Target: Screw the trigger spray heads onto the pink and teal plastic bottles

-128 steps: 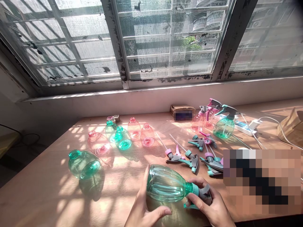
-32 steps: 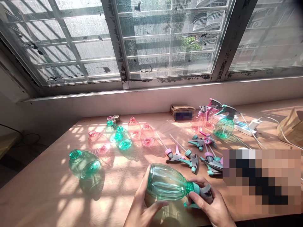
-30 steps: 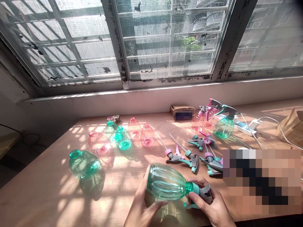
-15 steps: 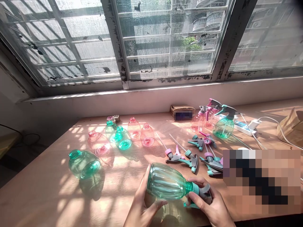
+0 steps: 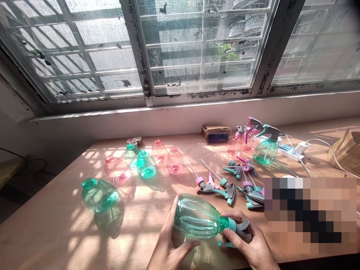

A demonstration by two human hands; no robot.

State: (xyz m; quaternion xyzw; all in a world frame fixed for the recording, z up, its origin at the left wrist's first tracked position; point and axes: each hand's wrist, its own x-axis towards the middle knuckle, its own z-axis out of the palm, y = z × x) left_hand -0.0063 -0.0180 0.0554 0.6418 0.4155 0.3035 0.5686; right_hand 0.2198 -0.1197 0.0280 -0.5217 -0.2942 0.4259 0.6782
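Observation:
A clear green spray bottle point(image 5: 198, 217) lies tilted sideways between my hands, just above the table's near side. My left hand point(image 5: 171, 240) holds its rounded base, fingers behind and thumb below. At the neck, my right hand point(image 5: 250, 240) is closed around the teal collar of the grey and teal spray head point(image 5: 242, 228), which sits on the bottle's mouth. Beyond my hands lie several loose spray heads with tubes, among them a teal and grey one point(image 5: 227, 191) and a pink and grey one point(image 5: 205, 183).
To the left stand open green bottles point(image 5: 98, 197) and pink bottles point(image 5: 174, 162). Assembled sprayers, one green point(image 5: 266, 150), stand at the back right near a power strip point(image 5: 291, 150). A cardboard box point(image 5: 216, 134) rests by the wall; a paper bag point(image 5: 347, 152) is far right.
The green bottle has turned slightly about its long axis between my hands, its ribs and reflections shifting. My right hand stays at the spray head's collar.

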